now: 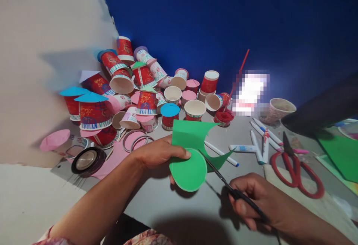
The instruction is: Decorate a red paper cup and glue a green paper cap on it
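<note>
My left hand (162,151) pinches a sheet of green paper (188,135), the thumb on top and the other fingers mostly hidden beneath. A round shape with a pale outline (190,172) makes up the sheet's lower part, partly cut free along its right side. A curved offcut strip hangs to the right, still joined to the sheet. In my right hand (251,200) is a pair of scissors (223,179) with black handles, the fingers wrapped round them. The blades reach the paper at the circle's upper right edge.
Many decorated paper cups (95,112) crowd the table's back left. Several markers (253,146) lie right of centre, near red-handled scissors (296,170) on a pale cloth (279,178). A red paint pot (223,117) holds a brush. A tape roll (88,161) and bangles (138,140) lie left.
</note>
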